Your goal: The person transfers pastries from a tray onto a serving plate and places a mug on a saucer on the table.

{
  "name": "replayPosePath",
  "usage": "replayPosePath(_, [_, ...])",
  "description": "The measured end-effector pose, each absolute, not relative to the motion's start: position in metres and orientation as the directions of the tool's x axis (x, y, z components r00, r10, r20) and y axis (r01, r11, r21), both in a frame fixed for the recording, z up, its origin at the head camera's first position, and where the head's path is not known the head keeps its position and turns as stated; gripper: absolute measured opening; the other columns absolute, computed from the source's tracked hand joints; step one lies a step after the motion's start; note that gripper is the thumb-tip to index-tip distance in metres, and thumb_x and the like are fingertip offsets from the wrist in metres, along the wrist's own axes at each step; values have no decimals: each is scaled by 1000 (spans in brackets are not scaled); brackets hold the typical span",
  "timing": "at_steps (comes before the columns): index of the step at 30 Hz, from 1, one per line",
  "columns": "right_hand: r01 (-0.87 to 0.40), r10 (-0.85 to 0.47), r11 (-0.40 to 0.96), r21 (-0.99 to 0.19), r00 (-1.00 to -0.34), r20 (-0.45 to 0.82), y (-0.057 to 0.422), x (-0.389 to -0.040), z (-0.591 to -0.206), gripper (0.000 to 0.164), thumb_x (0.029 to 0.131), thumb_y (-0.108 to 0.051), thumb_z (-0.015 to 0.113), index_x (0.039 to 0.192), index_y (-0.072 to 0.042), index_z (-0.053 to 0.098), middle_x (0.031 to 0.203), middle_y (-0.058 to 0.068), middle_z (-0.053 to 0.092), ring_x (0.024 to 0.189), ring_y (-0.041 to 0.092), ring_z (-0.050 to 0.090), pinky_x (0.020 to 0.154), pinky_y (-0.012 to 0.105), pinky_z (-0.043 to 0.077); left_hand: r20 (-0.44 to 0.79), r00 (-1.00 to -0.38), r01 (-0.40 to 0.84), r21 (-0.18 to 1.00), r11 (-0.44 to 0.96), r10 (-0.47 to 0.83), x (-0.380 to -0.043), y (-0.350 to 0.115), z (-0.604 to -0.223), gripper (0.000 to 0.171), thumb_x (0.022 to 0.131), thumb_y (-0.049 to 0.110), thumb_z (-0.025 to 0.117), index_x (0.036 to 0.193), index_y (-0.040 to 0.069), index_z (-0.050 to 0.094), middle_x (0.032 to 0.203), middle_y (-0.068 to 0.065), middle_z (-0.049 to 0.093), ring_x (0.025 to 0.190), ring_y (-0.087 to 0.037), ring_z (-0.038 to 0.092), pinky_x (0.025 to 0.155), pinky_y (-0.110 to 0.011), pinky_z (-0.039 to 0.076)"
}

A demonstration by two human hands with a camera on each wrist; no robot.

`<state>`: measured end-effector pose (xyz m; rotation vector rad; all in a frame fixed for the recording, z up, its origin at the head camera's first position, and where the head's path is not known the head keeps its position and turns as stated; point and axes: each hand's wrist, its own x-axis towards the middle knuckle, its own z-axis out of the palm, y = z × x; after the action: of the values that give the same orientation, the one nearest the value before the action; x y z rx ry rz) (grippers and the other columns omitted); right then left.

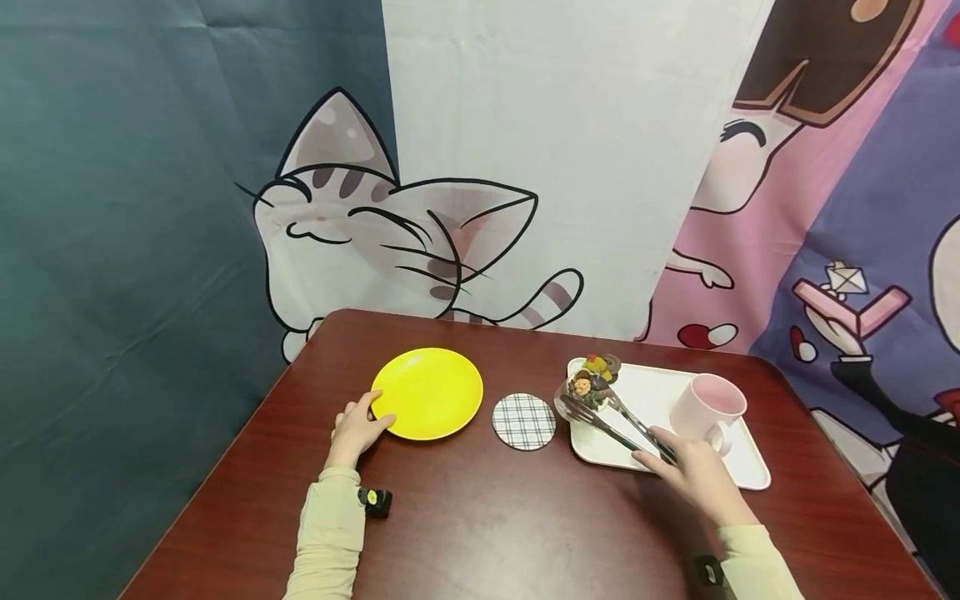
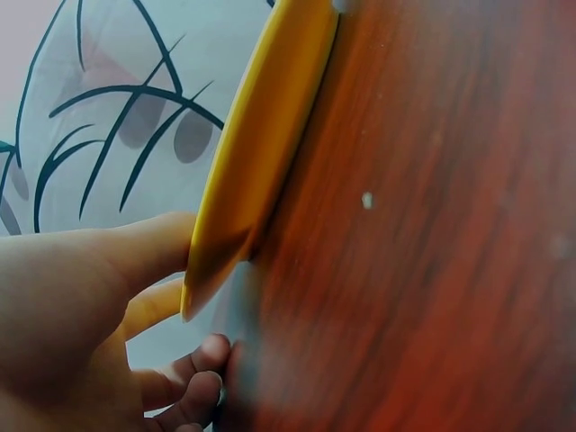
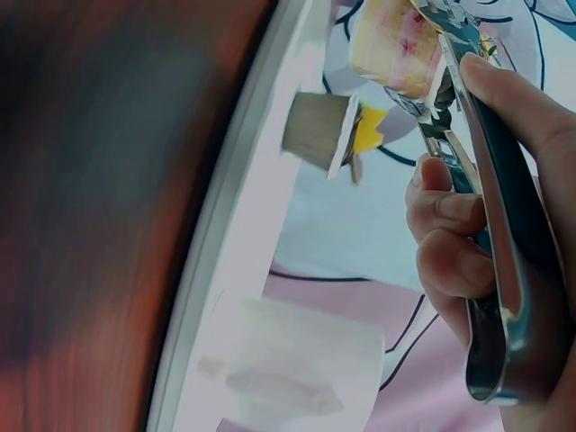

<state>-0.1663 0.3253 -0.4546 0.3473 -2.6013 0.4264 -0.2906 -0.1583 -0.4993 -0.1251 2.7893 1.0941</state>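
Observation:
My left hand [image 1: 356, 429] pinches the near-left rim of a round yellow plate [image 1: 429, 392]. In the left wrist view, the thumb and a finger hold the plate's [image 2: 247, 144] edge. My right hand [image 1: 697, 471] grips metal tongs [image 1: 633, 421] with dark handles. At the tongs' tips is a small layered cake [image 3: 396, 45], pale yellow and pink, with a topping that shows dark green and tan from above. It hangs near the left end of a white tray [image 1: 637, 379], apart from its surface. On the tray behind stands a small brown cup dessert [image 3: 317, 130] with yellow topping.
A pale pink-and-white mug [image 1: 708, 406] stands at the tray's right, close to my right hand. Between plate and tray lies a round checked coaster [image 1: 524, 422]. The brown wooden table [image 1: 480, 517] meets a printed cloth backdrop at its far edge.

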Motion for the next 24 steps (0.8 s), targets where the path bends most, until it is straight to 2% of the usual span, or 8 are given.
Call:
replayPosePath(3, [-342, -184, 910, -236, -841, 508, 318, -172, -453, 29, 74, -26, 81, 97, -12, 70, 64, -9, 57, 57, 1, 45, 57, 30, 43, -157, -987, -121, 673, 729, -19, -291, -159, -500, 65, 90, 35, 60, 148, 16, 37, 120, -22, 45, 110, -42, 35, 88, -55, 33])
replayPosePath(10, [-337, -195, 899, -279, -880, 434, 299, -190, -448, 34, 78, -30, 78, 103, -9, 70, 67, -6, 59, 58, 4, 44, 58, 27, 41, -150, -989, -113, 678, 727, -13, -290, -159, -499, 64, 91, 35, 59, 148, 16, 38, 120, -23, 45, 107, -41, 36, 85, -53, 33])
replayPosePath(15, [-369, -231, 882, -292, -880, 415, 286, -204, -449, 28, 79, -29, 77, 97, -9, 70, 62, -9, 52, 56, 4, 39, 56, 24, 37, -143, -990, -109, 684, 721, -14, -291, -159, -502, 64, 91, 36, 60, 148, 16, 39, 115, -21, 46, 105, -39, 35, 83, -51, 33])
replayPosePath(24, [-355, -219, 881, -314, -892, 394, 263, -222, -450, 39, 80, -32, 76, 108, -6, 72, 59, -5, 57, 57, 8, 42, 59, 30, 42, -145, -989, -111, 690, 715, -14, -291, -161, -501, 63, 91, 36, 60, 147, 17, 40, 112, -19, 45, 103, -38, 35, 81, -49, 32])
